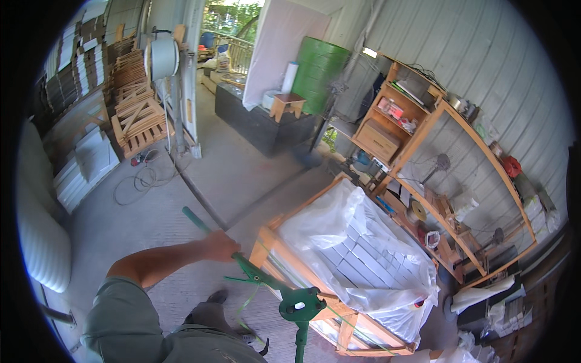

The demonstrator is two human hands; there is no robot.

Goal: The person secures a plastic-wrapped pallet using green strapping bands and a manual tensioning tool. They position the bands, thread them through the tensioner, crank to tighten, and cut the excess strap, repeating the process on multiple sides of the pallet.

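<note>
My left hand (221, 245) is closed around one long handle of a green metal strapping tool (302, 304), its fingers wrapped over the bar. The tool's jaw end lies over the near left corner of a wooden crate (346, 334), and its other handle runs down out of the picture. A thin green strap (247, 302) hangs below the tool, and green strapping also crosses the crate's near side. Inside the crate, clear plastic film (321, 212) lies loosely over rows of grey blocks (363, 254). My right hand does not show.
A wooden shelf unit (387, 115) and a cluttered bench stand against the metal wall at right. Behind are a green drum (321, 75), a black block (254, 124) and a small stool (287, 104). Stacked wooden frames (139, 112) and a looped cable (142, 186) are at left.
</note>
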